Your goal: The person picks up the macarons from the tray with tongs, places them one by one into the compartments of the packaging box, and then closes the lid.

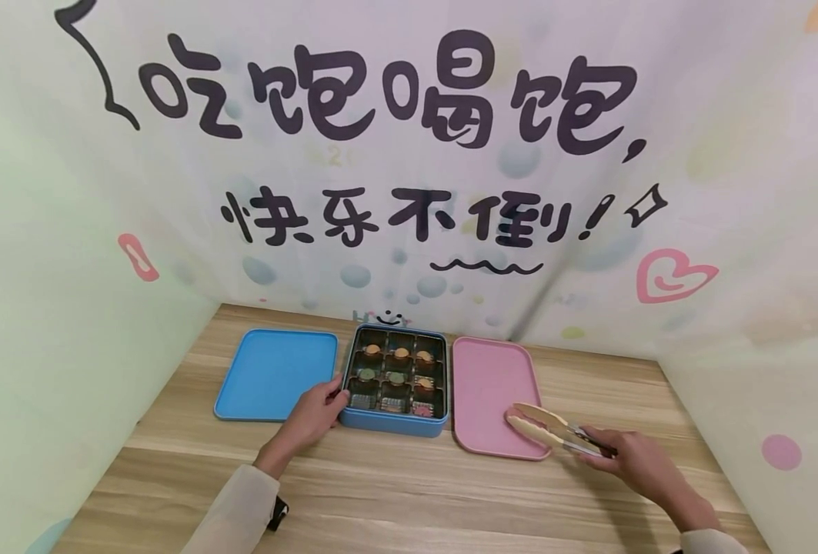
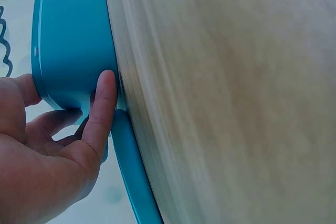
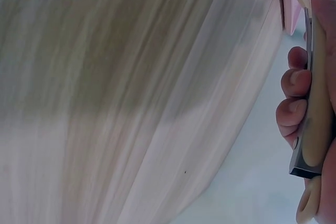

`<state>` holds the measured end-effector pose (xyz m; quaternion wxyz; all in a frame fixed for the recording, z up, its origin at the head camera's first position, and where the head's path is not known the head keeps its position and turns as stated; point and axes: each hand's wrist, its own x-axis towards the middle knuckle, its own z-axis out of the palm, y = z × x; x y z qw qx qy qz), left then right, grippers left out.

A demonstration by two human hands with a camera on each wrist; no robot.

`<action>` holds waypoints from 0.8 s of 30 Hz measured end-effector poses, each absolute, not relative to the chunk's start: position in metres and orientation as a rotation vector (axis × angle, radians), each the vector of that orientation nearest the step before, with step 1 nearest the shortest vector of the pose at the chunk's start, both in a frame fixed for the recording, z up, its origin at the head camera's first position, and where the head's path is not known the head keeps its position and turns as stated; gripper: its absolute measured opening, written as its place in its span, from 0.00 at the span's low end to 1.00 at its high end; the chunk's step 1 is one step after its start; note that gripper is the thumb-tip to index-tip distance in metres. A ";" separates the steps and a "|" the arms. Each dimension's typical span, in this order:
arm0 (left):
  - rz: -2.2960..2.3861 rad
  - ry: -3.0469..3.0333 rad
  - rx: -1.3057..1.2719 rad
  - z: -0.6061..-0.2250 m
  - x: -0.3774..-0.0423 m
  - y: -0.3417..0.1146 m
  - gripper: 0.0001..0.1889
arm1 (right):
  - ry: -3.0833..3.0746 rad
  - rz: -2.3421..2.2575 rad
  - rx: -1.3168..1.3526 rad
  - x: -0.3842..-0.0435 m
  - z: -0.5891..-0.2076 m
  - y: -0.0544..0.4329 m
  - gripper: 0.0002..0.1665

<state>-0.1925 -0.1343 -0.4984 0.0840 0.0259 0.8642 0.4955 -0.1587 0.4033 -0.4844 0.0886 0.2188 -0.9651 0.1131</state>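
A blue tin box (image 1: 395, 423) holds a dark divided insert with small round pieces, tan, green and pink, in its compartments. At the box's front left corner, my left hand (image 1: 315, 408) grips the side; the left wrist view shows its fingers around that rounded corner, one of them low near the tabletop. My right hand (image 1: 640, 462) holds tongs (image 1: 550, 423) by the metal handle. Their cream-coloured tips, slightly apart, lie over the right part of a pink tray (image 1: 488, 377). Nothing shows between the tips. The right wrist view has the fingers curled round the tongs' handle (image 3: 317, 114).
Left of the box lies a flat blue lid (image 1: 277, 373), close beside it. Everything stands on a wood-grain table (image 1: 395, 500). A printed backdrop (image 1: 395, 169) rises behind its far edge, with pale walls at both sides.
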 end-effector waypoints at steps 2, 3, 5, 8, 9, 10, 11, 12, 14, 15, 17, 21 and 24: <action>1.478 2.575 0.075 -0.498 -0.193 -0.134 0.30 | -2.855 0.343 0.651 -0.160 -0.485 0.401 0.27; 1.478 2.572 0.072 -0.498 -0.193 -0.134 0.30 | -2.845 0.343 0.650 -0.161 -0.485 0.399 0.27; 1.482 2.566 0.064 -0.498 -0.193 -0.134 0.29 | -2.832 0.339 0.657 -0.162 -0.485 0.396 0.26; 1.485 2.566 0.062 -0.499 -0.194 -0.134 0.29 | -2.826 0.345 0.657 -0.164 -0.484 0.389 0.25; 1.485 2.566 0.059 -0.498 -0.194 -0.134 0.29 | -2.828 0.352 0.658 -0.165 -0.484 0.387 0.25; 1.485 2.567 0.057 -0.499 -0.194 -0.134 0.29 | -2.833 0.359 0.658 -0.165 -0.483 0.385 0.26; 1.486 2.568 0.057 -0.499 -0.194 -0.134 0.29 | -2.836 0.368 0.652 -0.166 -0.483 0.382 0.26; 1.486 2.570 0.057 -0.499 -0.194 -0.133 0.29 | -2.840 0.381 0.649 -0.167 -0.482 0.380 0.27; 1.484 2.573 0.060 -0.500 -0.194 -0.133 0.29 | -2.844 0.395 0.644 -0.168 -0.481 0.375 0.28; 1.489 2.566 0.052 -0.500 -0.194 -0.133 0.29 | -2.848 0.404 0.640 -0.169 -0.480 0.372 0.29; 1.491 2.567 0.053 -0.500 -0.194 -0.133 0.29 | -2.844 0.408 0.636 -0.172 -0.478 0.367 0.29; 1.495 2.564 0.054 -0.500 -0.194 -0.133 0.29 | -2.847 0.416 0.624 -0.178 -0.472 0.355 0.29; 1.500 2.561 0.053 -0.499 -0.194 -0.133 0.29 | -2.862 0.431 0.621 -0.182 -0.467 0.346 0.30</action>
